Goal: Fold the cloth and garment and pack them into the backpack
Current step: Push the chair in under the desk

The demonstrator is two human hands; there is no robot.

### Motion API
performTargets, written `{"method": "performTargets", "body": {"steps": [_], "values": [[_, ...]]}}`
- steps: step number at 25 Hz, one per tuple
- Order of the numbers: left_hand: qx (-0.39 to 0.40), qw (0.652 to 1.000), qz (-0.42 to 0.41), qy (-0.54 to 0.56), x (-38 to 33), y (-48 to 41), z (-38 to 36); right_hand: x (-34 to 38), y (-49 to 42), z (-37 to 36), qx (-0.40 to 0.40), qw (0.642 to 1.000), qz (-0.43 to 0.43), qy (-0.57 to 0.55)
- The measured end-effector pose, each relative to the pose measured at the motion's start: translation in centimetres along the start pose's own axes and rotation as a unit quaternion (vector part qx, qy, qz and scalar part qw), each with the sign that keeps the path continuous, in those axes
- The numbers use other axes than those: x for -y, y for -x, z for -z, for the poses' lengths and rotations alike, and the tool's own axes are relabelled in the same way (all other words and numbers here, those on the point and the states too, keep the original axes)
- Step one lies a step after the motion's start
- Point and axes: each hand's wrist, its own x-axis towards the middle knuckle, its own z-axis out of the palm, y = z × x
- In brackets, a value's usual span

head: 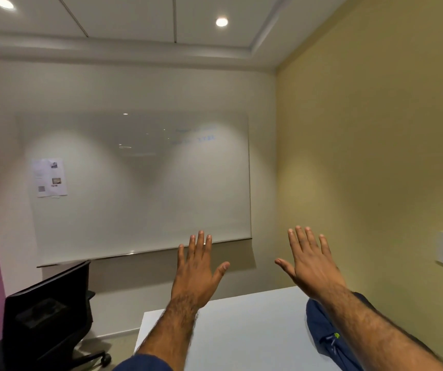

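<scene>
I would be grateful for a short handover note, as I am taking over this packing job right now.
Left hand: open, fingers spread, raised in the air, holding nothing.
Right hand: the same, open and empty.
Things: a dark blue fabric item lies on the white table at its right side, partly under the right forearm. I cannot tell whether it is the garment or the backpack. No other cloth is in view.
Done: no folding or packing shows.
Left: apparently the whole job.
</scene>
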Motion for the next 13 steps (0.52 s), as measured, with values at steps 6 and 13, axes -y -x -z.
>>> {"method": "performTargets", "body": {"steps": [6, 13], "values": [[-0.004, 0.999, -0.041, 0.028, 1.8, 4.6, 3.1, 2.6, 8.3, 4.2, -0.012, 0.999, -0.046, 0.023], [0.001, 0.989, -0.107, 0.102, -5.8, 10.1, 9.1, -1.6, 19.8, 11.7, 0.030, 0.988, -0.137, 0.058]]}}
